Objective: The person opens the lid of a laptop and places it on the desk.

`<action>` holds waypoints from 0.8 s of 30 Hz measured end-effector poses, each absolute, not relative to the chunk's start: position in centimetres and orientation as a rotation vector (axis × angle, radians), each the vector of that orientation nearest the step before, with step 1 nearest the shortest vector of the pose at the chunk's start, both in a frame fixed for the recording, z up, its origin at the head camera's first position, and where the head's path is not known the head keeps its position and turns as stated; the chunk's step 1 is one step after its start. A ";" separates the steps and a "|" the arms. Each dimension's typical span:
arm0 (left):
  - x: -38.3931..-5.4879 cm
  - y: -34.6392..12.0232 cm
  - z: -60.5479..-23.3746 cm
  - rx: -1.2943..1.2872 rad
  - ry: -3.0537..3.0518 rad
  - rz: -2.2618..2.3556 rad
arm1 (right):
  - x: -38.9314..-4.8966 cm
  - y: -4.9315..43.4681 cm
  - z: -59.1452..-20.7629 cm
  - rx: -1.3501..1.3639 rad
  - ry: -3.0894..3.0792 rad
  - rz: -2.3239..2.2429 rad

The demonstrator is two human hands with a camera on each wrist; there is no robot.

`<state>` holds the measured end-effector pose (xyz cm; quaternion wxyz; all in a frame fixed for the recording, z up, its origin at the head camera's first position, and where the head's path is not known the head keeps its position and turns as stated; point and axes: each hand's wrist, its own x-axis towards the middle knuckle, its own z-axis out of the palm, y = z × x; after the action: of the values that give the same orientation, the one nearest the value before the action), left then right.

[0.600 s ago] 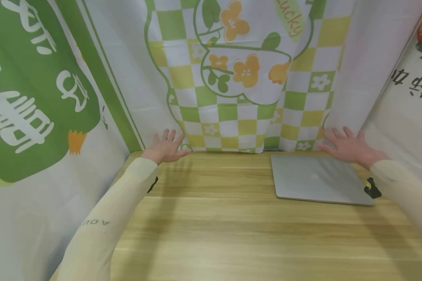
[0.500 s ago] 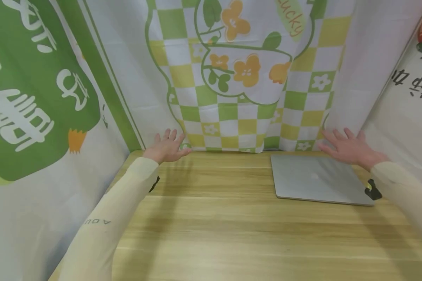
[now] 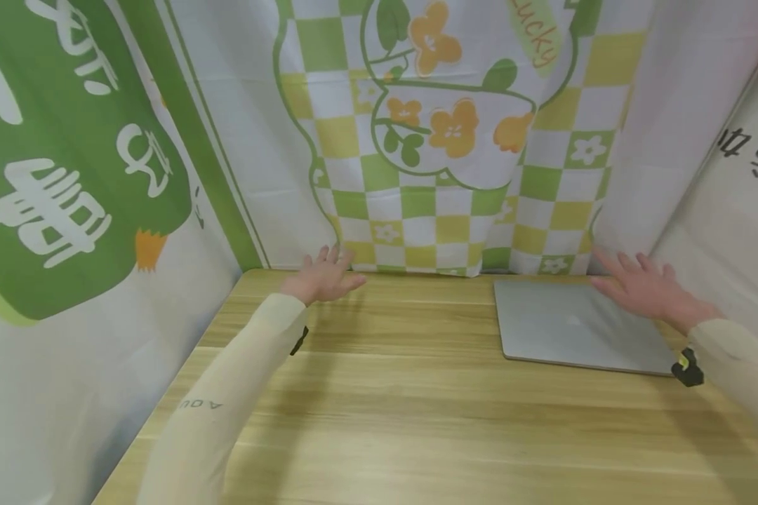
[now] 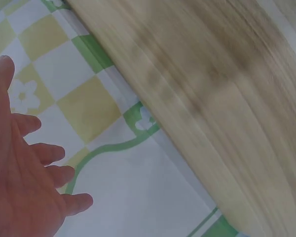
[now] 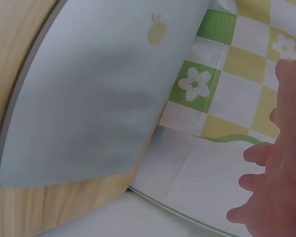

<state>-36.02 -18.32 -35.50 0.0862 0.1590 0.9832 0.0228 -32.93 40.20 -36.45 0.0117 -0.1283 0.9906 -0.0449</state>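
Note:
A closed silver laptop point(image 3: 562, 333) lies flat at the back right of the wooden table point(image 3: 379, 421); its apple logo shows in the right wrist view. My right hand point(image 3: 650, 291) is spread above the laptop's far right part, holding nothing. On the other side, my left hand point(image 3: 323, 277) reaches out over the table's back left edge with fingers apart and nothing in it. The wrist views show the left palm point(image 4: 19, 182) and the right hand point(image 5: 281, 168) with fingers extended in front of the checkered curtain point(image 3: 442, 231).
The curtain hangs right behind the table's back edge. A green and white printed cloth point(image 3: 101, 175) hangs along the left side, and a white cloth with dark lettering point(image 3: 733, 231) hangs on the right. Both forearms wear pale sleeves with dark bands at the wrists.
In the head view both hands and the whole scene have shifted somewhat to the right. Both hands sit slightly lower against the curtain. The laptop stays closed in its place on the table.

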 end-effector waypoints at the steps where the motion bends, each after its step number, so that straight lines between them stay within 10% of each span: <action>1: -36.0 -18.2 -35.7 0.478 2.926 0.074 | -32.9 40.2 -36.7 -0.411 3.094 -0.147; 24: -36.2 -14.5 -38.8 0.606 2.923 0.226 | -31.9 40.9 -41.2 -0.652 3.220 -0.526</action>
<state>-36.20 -14.47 -38.78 0.0738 0.2019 0.9737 0.0752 -31.93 40.89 -41.22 -0.0926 -0.1951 0.9636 -0.1575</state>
